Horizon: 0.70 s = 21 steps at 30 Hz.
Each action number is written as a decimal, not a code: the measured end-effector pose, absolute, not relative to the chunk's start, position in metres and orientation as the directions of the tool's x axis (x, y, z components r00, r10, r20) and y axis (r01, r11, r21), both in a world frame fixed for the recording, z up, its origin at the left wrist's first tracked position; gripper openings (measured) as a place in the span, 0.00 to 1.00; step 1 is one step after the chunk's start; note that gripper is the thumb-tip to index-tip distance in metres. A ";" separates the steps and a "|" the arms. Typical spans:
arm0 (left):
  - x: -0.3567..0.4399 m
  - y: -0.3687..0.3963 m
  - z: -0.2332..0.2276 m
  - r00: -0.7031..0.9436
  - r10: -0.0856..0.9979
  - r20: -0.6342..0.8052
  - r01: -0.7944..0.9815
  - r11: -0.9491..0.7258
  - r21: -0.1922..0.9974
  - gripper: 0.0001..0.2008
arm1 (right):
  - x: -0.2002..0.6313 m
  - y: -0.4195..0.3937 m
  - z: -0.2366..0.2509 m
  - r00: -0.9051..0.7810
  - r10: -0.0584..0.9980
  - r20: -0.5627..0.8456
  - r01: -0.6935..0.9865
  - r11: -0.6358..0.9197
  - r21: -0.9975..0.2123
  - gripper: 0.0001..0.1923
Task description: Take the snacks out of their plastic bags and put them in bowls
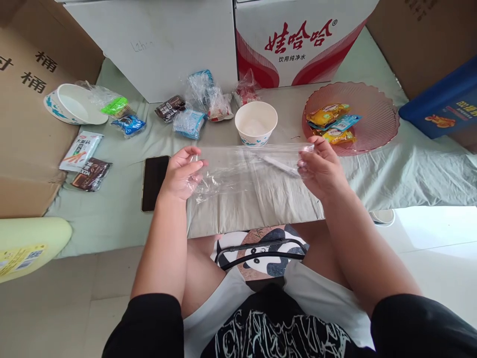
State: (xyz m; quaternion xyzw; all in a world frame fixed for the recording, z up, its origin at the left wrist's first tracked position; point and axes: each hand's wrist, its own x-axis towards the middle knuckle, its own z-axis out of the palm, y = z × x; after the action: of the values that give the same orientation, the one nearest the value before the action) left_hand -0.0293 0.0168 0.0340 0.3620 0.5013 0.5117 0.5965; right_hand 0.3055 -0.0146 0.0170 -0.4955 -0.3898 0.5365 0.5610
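Observation:
A clear plastic bag (227, 171) is stretched sideways between my two hands, above the cloth. My left hand (182, 171) pinches one end of it between thumb and fingers. At the other end my right hand (322, 166) grips a corner, fingers closed. Just beyond the bag stands a white paper bowl (256, 122) with a blue pattern near its base. Under the film, near my right hand, lies a thin white strip (279, 165) whose kind I cannot make out. A dark phone (153, 184) rests left of my left hand.
A pink ribbed plate (372, 119) holds yellow and blue packets at right. Several wrapped snacks (189, 123) lie behind the bag. Another paper bowl (70, 107), tilted, sits at left near more packets (82, 151). White boxes (179, 49) stand along the back; a blue box (443, 99) is far right.

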 end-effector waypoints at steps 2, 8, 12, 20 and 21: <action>-0.034 0.018 0.035 0.039 0.973 -0.229 -0.330 0.229 0.916 0.18 | 0.314 -0.012 0.016 0.103 0.992 -0.077 -0.241 -0.051 -0.969 0.23; -0.031 0.023 0.032 0.261 0.889 -0.375 -0.300 0.444 0.844 0.22 | 0.304 0.000 0.012 -0.064 0.983 -0.175 -0.384 -0.186 -0.904 0.25; -0.022 0.014 0.035 0.487 0.800 -0.351 -0.207 0.496 0.843 0.29 | 0.276 -0.010 0.019 -0.505 0.827 -0.245 -0.303 -0.436 -0.847 0.32; -0.011 0.011 0.031 0.467 0.836 -0.289 -0.225 0.428 0.875 0.30 | 0.240 -0.033 0.016 -0.824 0.481 -0.301 0.072 -0.437 -0.897 0.18; -0.008 0.011 0.030 0.391 0.881 -0.266 -0.304 0.397 0.866 0.30 | 0.237 -0.033 0.014 -0.788 0.545 -0.287 0.055 -0.402 -0.914 0.17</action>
State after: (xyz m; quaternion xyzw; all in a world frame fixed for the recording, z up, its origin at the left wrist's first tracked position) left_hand -0.0076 0.0115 0.0305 0.3779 0.3816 0.3985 0.7435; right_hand 0.2374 -0.0327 0.0139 -0.2863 -0.5241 0.7869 0.1556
